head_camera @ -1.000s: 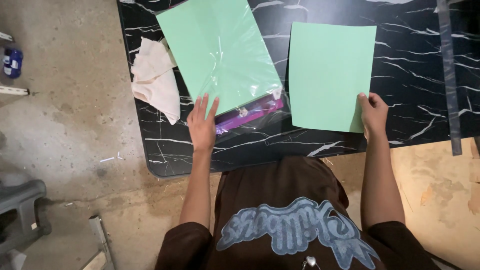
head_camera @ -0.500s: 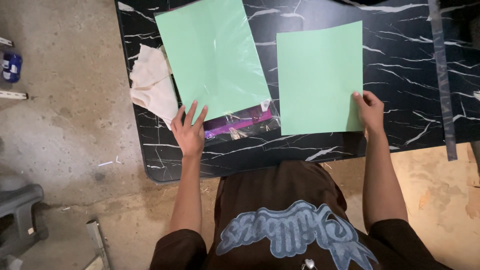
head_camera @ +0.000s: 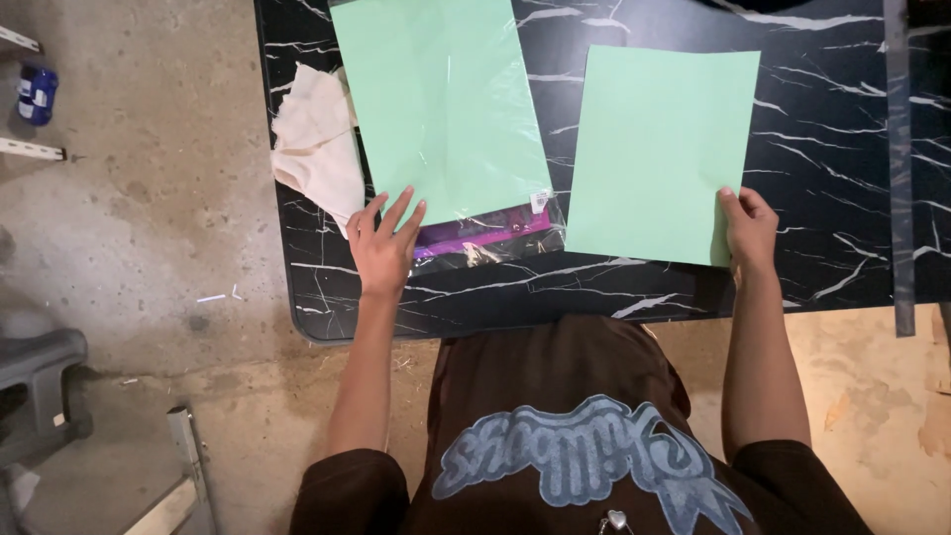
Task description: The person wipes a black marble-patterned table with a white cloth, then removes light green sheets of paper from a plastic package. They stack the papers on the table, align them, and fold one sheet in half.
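1. Mint-green paper occupies most of the work area: a clear plastic-wrapped pack of green sheets [head_camera: 441, 104] lies on the left half of the black marble-patterned table [head_camera: 842, 119], and one loose green sheet [head_camera: 662, 154] lies flat just beside it on the right, the two apart by a narrow strip of tabletop.
2. The pack's near end shows purple sheets [head_camera: 485, 238] under the wrap, past the green.
3. Left hand [head_camera: 384, 243]: palm down, fingers spread wide, resting on the near left corner of the pack. It presses rather than grips.
4. Right hand [head_camera: 748, 226]: closed on the near right corner of the loose sheet, thumb on top; the fingers underneath are hidden by the paper.
5. A crumpled cream cloth [head_camera: 317, 144] lies at the table's left edge, touching the pack's left side.
6. A grey strip [head_camera: 899, 168] runs along the table's right side, well apart from the sheet.
7. Below the table edge: bare concrete floor [head_camera: 129, 198], with a small blue container [head_camera: 37, 92] at far left.
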